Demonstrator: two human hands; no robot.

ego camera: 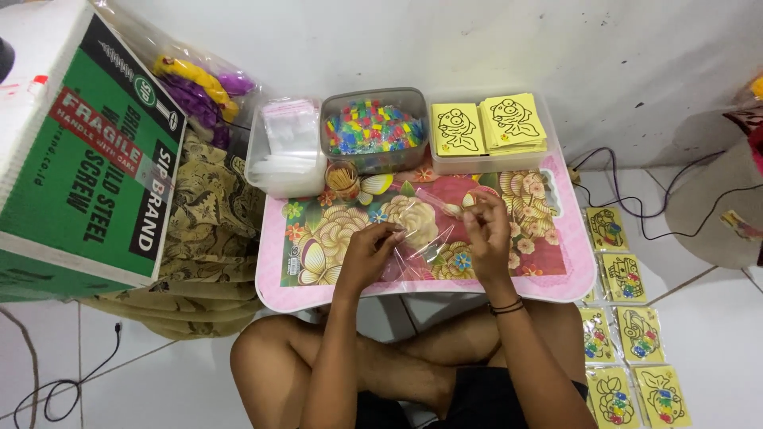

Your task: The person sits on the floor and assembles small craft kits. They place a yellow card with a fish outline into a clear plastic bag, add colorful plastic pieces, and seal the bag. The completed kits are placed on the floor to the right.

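Two hands work over a small pink surface (556,287) with a flower print. The left hand (367,256) has its fingers pinched shut on the edge of a clear bag (425,238) that lies on the flowers between both hands. The right hand (486,230) has its fingers closed on a small pale spoon (451,209), held just above the bag's upper end. Along the far edge of the surface stand three tubs: a clear tub (262,171) of folded plastic bags on the left, a grey tub (373,127) of many-coloured small pieces in the middle, and a tub of yellow cards (489,123) with fish outlines on the right. A small round cup (342,178) of thin sticks sits just before the grey tub. On the floor to the right lie packed cards (624,334) in a column, already bagged. A green and white box (79,159) stands at left beside patterned cloth (211,230). Crossed bare legs show below the surface.
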